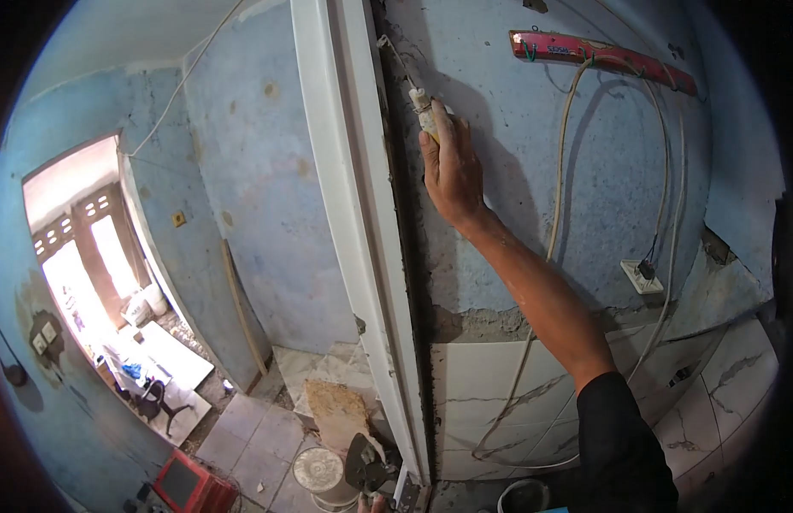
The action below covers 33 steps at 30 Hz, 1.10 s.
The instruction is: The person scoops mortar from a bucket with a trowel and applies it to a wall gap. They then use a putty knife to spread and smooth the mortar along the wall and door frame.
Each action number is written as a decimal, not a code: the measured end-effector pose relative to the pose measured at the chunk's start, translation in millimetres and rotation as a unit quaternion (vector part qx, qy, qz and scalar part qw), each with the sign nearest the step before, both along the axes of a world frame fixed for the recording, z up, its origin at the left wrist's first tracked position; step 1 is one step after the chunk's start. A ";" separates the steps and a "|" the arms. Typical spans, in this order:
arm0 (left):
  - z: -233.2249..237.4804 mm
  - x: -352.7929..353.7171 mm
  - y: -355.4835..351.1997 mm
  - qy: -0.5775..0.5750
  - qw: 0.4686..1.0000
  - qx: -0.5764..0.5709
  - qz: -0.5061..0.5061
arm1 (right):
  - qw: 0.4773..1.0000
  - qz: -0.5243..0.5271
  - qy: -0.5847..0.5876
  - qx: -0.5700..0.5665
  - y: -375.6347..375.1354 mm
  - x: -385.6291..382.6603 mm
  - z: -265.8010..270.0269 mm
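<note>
**Head view.** The right hand (452,171) is raised against the blue plastered wall (516,171). It is clenched around the pale handle of a narrow-bladed tool (418,94). The thin blade of this tool runs up and to the left into the joint (406,256) between the wall and the white door frame (353,214). The tool therefore lies high in the joint, near the top of the view, with the hand just below it.

Only the fingertips of the left hand (372,504) show, at the bottom edge beside a mortar-laden trowel (366,466). Whether they grip its handle cannot be told.

Dark mortar lines the joint from the right hand down towards the floor. That stretch appears to be packed, though its surface looks rough. The part at and above the blade tip looks to be the stretch being worked, and anything higher is out of view.

On the wall to the right hang a red spirit level (601,56) and a looped white cable (559,171). Marble-patterned tiles (490,385) cover the lower wall. A mortar board (336,410) lies on the floor near the foot of the frame.
</note>
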<state>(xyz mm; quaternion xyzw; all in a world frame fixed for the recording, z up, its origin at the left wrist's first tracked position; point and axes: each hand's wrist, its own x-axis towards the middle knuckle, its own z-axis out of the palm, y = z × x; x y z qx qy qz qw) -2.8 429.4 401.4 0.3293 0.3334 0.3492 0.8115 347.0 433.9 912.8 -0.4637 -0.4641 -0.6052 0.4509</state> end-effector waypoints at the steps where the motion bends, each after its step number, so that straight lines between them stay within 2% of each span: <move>1: 9.2 0.3 -0.8 0.000 1.000 -0.001 0.000 | 0.999 0.033 -0.026 0.016 1.2 -0.3 0.0; 3: 23.4 -4.7 -2.4 0.007 0.999 0.019 -0.028 | 0.999 0.053 -0.002 0.011 -2.9 -6.3 -3.1; 5: -0.1 -2.3 4.6 0.032 0.998 0.053 -0.017 | 0.997 0.073 0.022 0.007 -15.5 -18.6 -1.5; 7: -21.9 -8.1 7.6 0.057 0.995 0.084 -0.008 | 0.985 0.119 0.121 -0.022 -36.6 -37.7 6.1; 8: -29.8 -12.2 9.2 0.079 0.988 0.124 -0.039 | 0.985 0.116 0.122 -0.024 -48.3 -46.7 13.1; 9: -33.8 -15.2 9.6 0.101 0.979 0.163 -0.071 | 0.978 0.100 0.175 -0.054 -60.8 -55.6 20.6; 10: -21.0 -15.3 7.4 0.102 0.979 0.159 -0.074 | 0.966 0.083 0.229 -0.085 -71.6 -60.5 26.1; 12: 22.2 -11.7 -0.6 0.155 0.973 0.153 -0.078 | 0.968 0.058 0.216 -0.114 -90.1 -53.0 33.7; 13: 90.2 -1.6 -16.0 0.126 0.982 0.142 -0.021 | 0.969 0.055 0.202 -0.129 -97.2 -49.5 33.5; 14: 98.3 1.0 -14.5 0.129 0.983 0.133 -0.023 | 0.970 0.054 0.189 -0.145 -102.4 -49.6 32.6; 15: 98.8 -1.4 -9.7 0.075 0.992 0.075 -0.067 | 0.945 0.094 0.263 -0.172 -111.8 -65.5 26.3; 16: 100.2 -3.7 -6.7 0.022 0.994 0.012 -0.107 | 0.940 0.094 0.271 -0.185 -119.7 -74.3 18.8; 17: 109.0 -2.6 -5.6 0.008 0.992 0.028 -0.123 | 0.924 0.141 0.298 -0.194 -127.9 -79.9 7.0; 18: 120.0 -1.9 -5.4 0.000 0.990 0.037 -0.136 | 0.901 0.187 0.333 -0.205 -134.8 -83.6 -11.7; 21: 150.2 -5.4 -4.1 -0.086 0.975 -0.059 -0.198 | 0.874 0.208 0.370 -0.234 -150.4 -91.6 -91.9; 23: 166.2 -7.3 -8.9 -0.149 0.956 -0.121 -0.221 | 0.840 0.307 0.373 -0.247 -149.8 -96.6 -171.9; 24: 171.3 -6.5 -10.9 -0.189 0.944 -0.143 -0.231 | 0.815 0.261 0.446 -0.262 -156.4 -107.7 -212.9; 25: 173.7 -6.6 -11.7 -0.211 0.934 -0.158 -0.243 | 0.848 0.173 0.396 -0.305 -158.1 -118.4 -248.7; 27: 168.6 -6.7 -14.2 -0.282 0.903 -0.191 -0.263 | 0.821 0.218 0.458 -0.261 -151.8 -132.5 -333.5; 28: 169.2 -7.4 -18.0 -0.277 0.903 -0.198 -0.263 | 0.861 0.182 0.393 -0.266 -148.8 -134.6 -358.4; 29: 171.2 -11.7 -13.9 -0.302 0.886 -0.232 -0.266 | 0.896 0.145 0.324 -0.267 -140.5 -140.5 -376.3; 31: 170.1 -12.2 -19.4 -0.332 0.856 -0.320 -0.234 | 0.900 0.123 0.318 -0.271 -136.5 -140.6 -395.6; 32: 169.1 -13.9 -21.6 -0.322 0.856 -0.325 -0.241 | 0.904 0.105 0.307 -0.279 -134.9 -140.2 -403.9; 33: 168.9 -15.0 -22.6 -0.342 0.831 -0.366 -0.243 | 0.907 0.110 0.294 -0.281 -132.4 -137.3 -412.4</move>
